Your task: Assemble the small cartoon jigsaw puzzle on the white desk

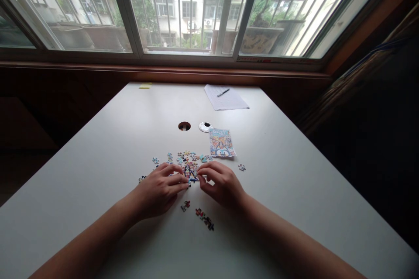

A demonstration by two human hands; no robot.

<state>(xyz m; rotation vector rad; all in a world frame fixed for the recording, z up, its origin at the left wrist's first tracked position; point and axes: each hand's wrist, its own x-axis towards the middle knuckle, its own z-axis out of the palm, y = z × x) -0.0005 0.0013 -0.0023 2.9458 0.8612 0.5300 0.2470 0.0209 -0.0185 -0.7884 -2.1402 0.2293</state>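
Observation:
A partly joined jigsaw puzzle (190, 170) in many colours lies on the white table between my two hands. My left hand (163, 185) rests at its left edge, fingers stretched out and touching the pieces there. On the other side, my right hand (218, 180) has its thumb and fingertips drawn together at the puzzle's right edge, on what looks like a puzzle piece, mostly hidden by the fingers. Loose puzzle pieces (155, 161) are scattered beyond and to the left. Nearer to me lie a small piece cluster (185, 205) and a longer joined strip (204, 219).
A picture card (222, 142) lies behind my right hand, with a lone piece cluster (241, 167) to its right. Further back are a round cable hole (184, 126), its silver cover (205, 127), paper sheets (229, 101) with a pen (223, 92), and yellow notes (145, 86).

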